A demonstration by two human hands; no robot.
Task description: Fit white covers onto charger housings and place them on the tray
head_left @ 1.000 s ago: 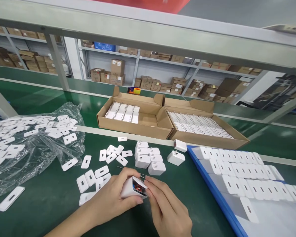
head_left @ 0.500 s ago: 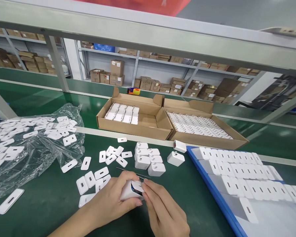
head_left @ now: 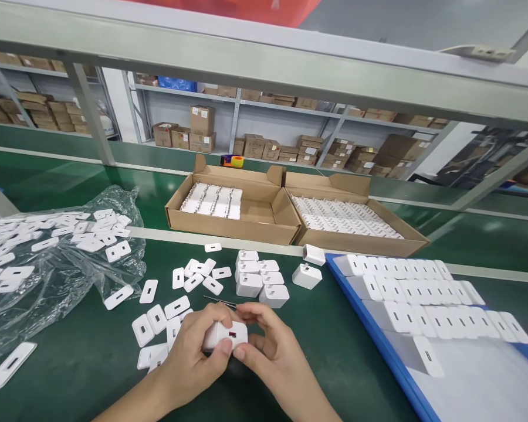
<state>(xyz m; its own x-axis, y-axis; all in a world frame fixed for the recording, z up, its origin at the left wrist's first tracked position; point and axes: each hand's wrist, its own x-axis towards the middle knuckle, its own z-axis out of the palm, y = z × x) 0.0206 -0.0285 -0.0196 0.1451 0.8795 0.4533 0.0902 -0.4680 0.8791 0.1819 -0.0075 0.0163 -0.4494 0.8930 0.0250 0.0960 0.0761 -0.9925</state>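
Note:
My left hand (head_left: 198, 346) is closed around a white plug charger (head_left: 217, 337), its end face turned toward me. A white cover plate with a slot (head_left: 232, 334) lies over that face, and something dark and reddish shows through the slot. My right hand (head_left: 268, 346) curls about the charger's right end, thumb at the near corner and index finger at the far edge. Just behind the hands is a thin metal tool, like tweezers (head_left: 217, 301); its right end is hidden by my fingers. Loose white cover plates (head_left: 143, 331) lie left of my left hand.
Several white chargers (head_left: 249, 285) stand together behind the hands. A blue-edged tray (head_left: 374, 346) with rows of covered chargers is at the right. Two cardboard boxes (head_left: 233, 228) sit farther back. Clear plastic sheeting (head_left: 74, 293) with many cover plates spreads at the left.
The cover plate, tilted with the charger's inside showing beneath it, now sits flatter over the end. My right fingers have shifted from the plate to the charger's edges.

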